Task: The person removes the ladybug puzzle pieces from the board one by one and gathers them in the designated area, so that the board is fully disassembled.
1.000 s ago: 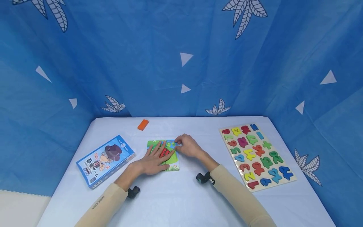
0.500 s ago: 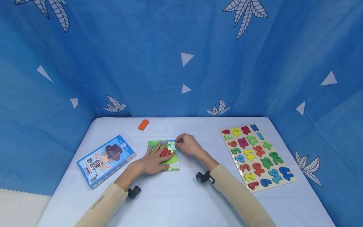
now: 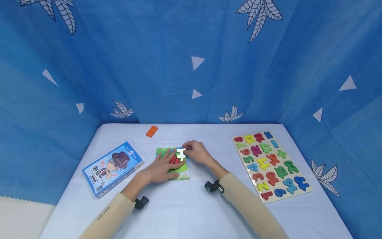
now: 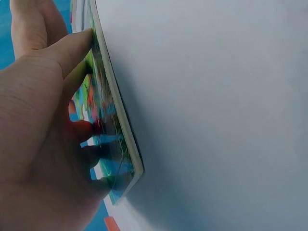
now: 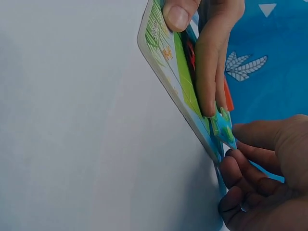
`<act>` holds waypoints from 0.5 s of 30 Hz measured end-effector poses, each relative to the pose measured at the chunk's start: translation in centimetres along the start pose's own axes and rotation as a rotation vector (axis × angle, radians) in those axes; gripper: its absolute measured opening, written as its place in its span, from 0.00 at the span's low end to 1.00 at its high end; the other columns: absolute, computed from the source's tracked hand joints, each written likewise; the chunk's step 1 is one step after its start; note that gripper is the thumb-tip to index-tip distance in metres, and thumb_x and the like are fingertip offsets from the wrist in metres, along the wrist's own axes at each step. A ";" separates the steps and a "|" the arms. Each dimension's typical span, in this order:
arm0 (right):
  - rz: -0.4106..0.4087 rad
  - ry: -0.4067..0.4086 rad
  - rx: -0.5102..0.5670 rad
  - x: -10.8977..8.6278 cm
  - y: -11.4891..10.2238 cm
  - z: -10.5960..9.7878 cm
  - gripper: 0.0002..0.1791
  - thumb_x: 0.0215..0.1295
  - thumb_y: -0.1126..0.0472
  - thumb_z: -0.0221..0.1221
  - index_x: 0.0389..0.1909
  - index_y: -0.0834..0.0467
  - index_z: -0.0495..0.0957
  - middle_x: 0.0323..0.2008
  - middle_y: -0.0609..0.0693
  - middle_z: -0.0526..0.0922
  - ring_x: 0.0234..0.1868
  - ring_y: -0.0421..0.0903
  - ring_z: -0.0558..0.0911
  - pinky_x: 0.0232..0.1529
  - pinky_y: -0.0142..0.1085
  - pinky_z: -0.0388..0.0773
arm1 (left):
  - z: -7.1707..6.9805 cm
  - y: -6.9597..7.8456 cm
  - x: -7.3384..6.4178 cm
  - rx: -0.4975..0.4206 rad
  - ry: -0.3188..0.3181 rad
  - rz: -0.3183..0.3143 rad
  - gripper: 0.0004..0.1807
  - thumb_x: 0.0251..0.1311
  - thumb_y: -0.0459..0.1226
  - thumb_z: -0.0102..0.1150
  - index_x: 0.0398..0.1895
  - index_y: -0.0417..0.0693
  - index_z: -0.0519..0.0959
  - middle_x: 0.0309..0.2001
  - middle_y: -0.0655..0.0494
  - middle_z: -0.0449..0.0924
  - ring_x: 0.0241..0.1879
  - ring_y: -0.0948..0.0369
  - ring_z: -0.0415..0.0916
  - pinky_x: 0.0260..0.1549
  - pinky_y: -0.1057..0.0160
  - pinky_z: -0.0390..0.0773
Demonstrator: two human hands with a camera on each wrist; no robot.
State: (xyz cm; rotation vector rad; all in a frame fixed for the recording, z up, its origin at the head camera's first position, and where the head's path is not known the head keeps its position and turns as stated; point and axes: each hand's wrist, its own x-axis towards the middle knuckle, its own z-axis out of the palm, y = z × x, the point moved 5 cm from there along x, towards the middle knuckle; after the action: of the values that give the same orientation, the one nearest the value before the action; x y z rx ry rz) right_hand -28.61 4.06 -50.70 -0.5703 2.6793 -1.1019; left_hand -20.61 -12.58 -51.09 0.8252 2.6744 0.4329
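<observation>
A small jigsaw puzzle [image 3: 183, 174] with a red ladybird on green lies at the table's middle. My left hand [image 3: 158, 171] rests on it with spread fingers, covering much of the picture. At its far right corner, my right hand [image 3: 197, 153] pinches a puzzle piece [image 3: 181, 153], which shines pale with glare. In the right wrist view, that blue-and-green piece [image 5: 224, 129] stands tilted up from the board, close to the left fingertips. The left wrist view shows the puzzle's edge [image 4: 118, 96] under the left thumb and fingers.
To the left lies a blue game box [image 3: 112, 169] with a hatted cartoon figure. An orange block [image 3: 152, 131] sits near the back edge. On the right is a wooden board [image 3: 253, 177] of colourful numbers and signs. Blue cloth [image 3: 167, 66] hangs behind the white table.
The puzzle piece at the far right corner has tilted up, turning from blue-green to a pale glare, as my right fingers pinch it. My left hand stays nearly still.
</observation>
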 end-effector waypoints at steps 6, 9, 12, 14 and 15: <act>0.011 0.000 0.009 -0.1 0.2 0.0 0.11 0.69 0.58 0.62 0.49 0.55 0.86 0.40 0.47 0.82 0.41 0.42 0.80 0.44 0.38 0.79 | 0.0 -0.1 0.1 -0.032 0.025 0.004 0.32 0.68 0.60 0.54 0.74 0.71 0.66 0.81 0.41 0.38 0.79 0.40 0.32 0.71 0.29 0.39; 0.007 0.001 0.022 -0.1 0.2 -0.1 0.11 0.68 0.59 0.62 0.48 0.55 0.86 0.39 0.47 0.82 0.40 0.42 0.80 0.44 0.38 0.79 | 0.1 -0.1 0.1 -0.028 0.033 0.008 0.31 0.69 0.60 0.54 0.74 0.71 0.66 0.81 0.40 0.38 0.79 0.40 0.32 0.71 0.29 0.39; 0.002 -0.005 0.036 -0.1 0.2 -0.1 0.10 0.68 0.59 0.62 0.47 0.55 0.85 0.37 0.46 0.84 0.39 0.41 0.81 0.44 0.38 0.79 | 0.1 -0.1 0.0 -0.029 0.033 0.012 0.31 0.69 0.60 0.53 0.74 0.70 0.66 0.81 0.41 0.38 0.79 0.40 0.32 0.71 0.29 0.39; 0.002 -0.008 0.045 -0.1 0.2 -0.1 0.10 0.68 0.59 0.62 0.47 0.55 0.84 0.36 0.45 0.84 0.39 0.41 0.81 0.44 0.38 0.80 | 0.1 -0.1 0.0 -0.033 0.033 0.013 0.31 0.69 0.59 0.53 0.74 0.70 0.66 0.81 0.41 0.38 0.79 0.40 0.32 0.71 0.29 0.38; 0.005 -0.010 0.048 -0.1 0.3 -0.1 0.10 0.68 0.59 0.62 0.47 0.55 0.84 0.36 0.45 0.84 0.39 0.41 0.81 0.44 0.38 0.80 | 0.1 -0.1 0.0 -0.033 0.033 0.014 0.31 0.69 0.60 0.53 0.74 0.70 0.66 0.81 0.41 0.38 0.79 0.40 0.32 0.71 0.29 0.38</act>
State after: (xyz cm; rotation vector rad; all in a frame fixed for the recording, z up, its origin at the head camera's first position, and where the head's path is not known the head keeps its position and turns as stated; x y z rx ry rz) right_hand -28.60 4.35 -50.80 -0.5594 2.6368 -1.1553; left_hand -20.64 -12.67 -51.23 0.8343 2.6862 0.4964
